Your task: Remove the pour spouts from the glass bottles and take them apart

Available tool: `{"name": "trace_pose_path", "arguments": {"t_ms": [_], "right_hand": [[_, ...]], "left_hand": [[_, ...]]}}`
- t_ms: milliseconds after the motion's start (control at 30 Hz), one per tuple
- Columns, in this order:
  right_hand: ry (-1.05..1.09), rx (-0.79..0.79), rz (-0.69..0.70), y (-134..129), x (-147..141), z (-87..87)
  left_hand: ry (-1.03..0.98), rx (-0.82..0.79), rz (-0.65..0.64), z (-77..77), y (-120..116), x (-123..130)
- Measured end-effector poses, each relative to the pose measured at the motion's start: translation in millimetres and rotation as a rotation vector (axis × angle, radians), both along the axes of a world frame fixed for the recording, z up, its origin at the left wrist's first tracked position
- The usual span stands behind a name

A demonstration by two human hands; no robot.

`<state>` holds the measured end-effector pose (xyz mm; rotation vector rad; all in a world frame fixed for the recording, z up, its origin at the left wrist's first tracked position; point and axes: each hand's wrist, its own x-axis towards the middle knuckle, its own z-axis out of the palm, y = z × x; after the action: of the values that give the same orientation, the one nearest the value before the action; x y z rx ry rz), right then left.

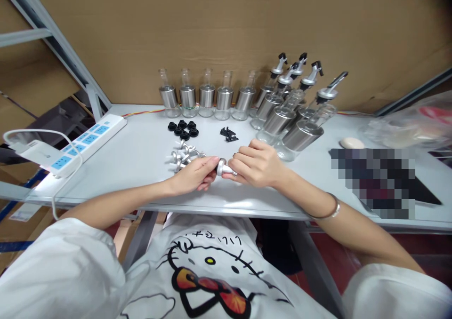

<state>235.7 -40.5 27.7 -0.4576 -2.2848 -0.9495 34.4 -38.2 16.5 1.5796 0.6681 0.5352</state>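
Observation:
My left hand [194, 174] is closed around the base of a silver pourer spout [225, 168], held sideways just above the table near its front edge. My right hand [256, 163] is closed at the spout's narrow end, its curled fingers partly covering the tip. A small dark bit shows between those fingers; the rest of it is hidden. Just beyond my left hand lies a heap of silver pourer spouts [183, 155]. Behind them several black stoppers [183, 130] are grouped, and small black levers [229, 134] lie to their right.
Glass bottles with metal sleeves [206, 94] line the back. More bottles at the right carry finished-looking pourers [310, 76]. A white power strip [83, 145] with a cable lies at left. To the right are a white oval object [351, 143], a pixelated dark item [381, 180] and a plastic bag [406, 121].

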Motion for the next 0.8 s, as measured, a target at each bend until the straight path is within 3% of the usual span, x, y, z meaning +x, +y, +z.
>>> {"name": "trace_pose_path", "arguments": {"t_ms": [267, 533, 633, 800], "right_hand": [[0.042, -0.031, 0.023, 0, 2, -0.2], [0.185, -0.201, 0.079, 7, 0, -7.0], [0.208, -0.373, 0.069, 5, -3, -7.1], [0.353, -0.796, 0.147, -2, -10, -9.2]], "left_hand": [[-0.038, -0.068, -0.09, 5.6, -1, -4], [-0.021, 0.003, -0.033, 12.6, 1, -3], [-0.037, 0.017, -0.013, 11.7, 1, -4], [-0.028, 0.11, 0.023, 6.7, 4, -5]]}}
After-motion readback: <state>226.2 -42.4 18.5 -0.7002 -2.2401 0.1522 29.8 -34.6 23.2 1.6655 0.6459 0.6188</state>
